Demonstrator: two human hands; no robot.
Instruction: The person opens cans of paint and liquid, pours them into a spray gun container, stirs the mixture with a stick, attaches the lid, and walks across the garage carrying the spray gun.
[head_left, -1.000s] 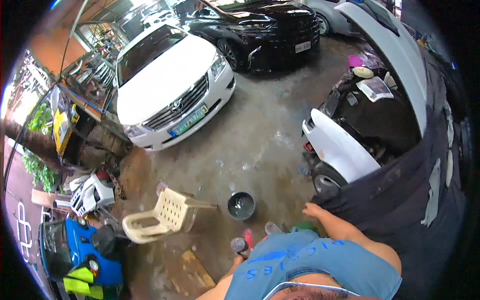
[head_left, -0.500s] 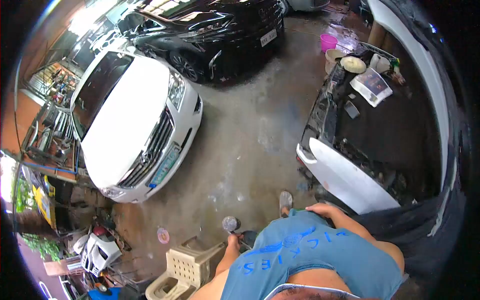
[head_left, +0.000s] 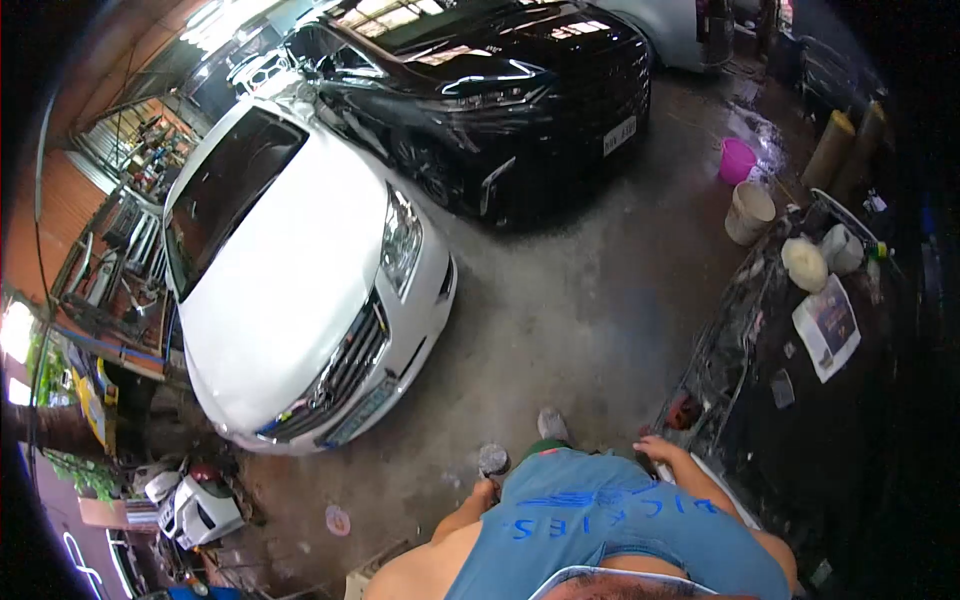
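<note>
My left hand (head_left: 485, 491), low in the middle of the view, is closed around a round, speckled grey object (head_left: 493, 460). Its exact kind is too small to make out. On the other side of my body, my right hand (head_left: 655, 449) hangs with its fingers stretched out and holds nothing visible. It is beside the edge of an opened vehicle body with a dark, worn rim (head_left: 715, 370). One grey shoe (head_left: 553, 425) shows on the floor between my hands.
A white car (head_left: 290, 260) stands front-left, with a black car (head_left: 520, 110) behind it. Beyond the dark rim are a pink bucket (head_left: 738, 160), a whitish bucket (head_left: 750, 213), a round pale pad (head_left: 804, 263) and a printed sheet (head_left: 828, 327). Car parts (head_left: 200, 512) lie at lower left.
My view has turned and moved forward, so the cars look closer. The white panel at right and the beige plastic chair have mostly left view. My left hand keeps the round grey object.
</note>
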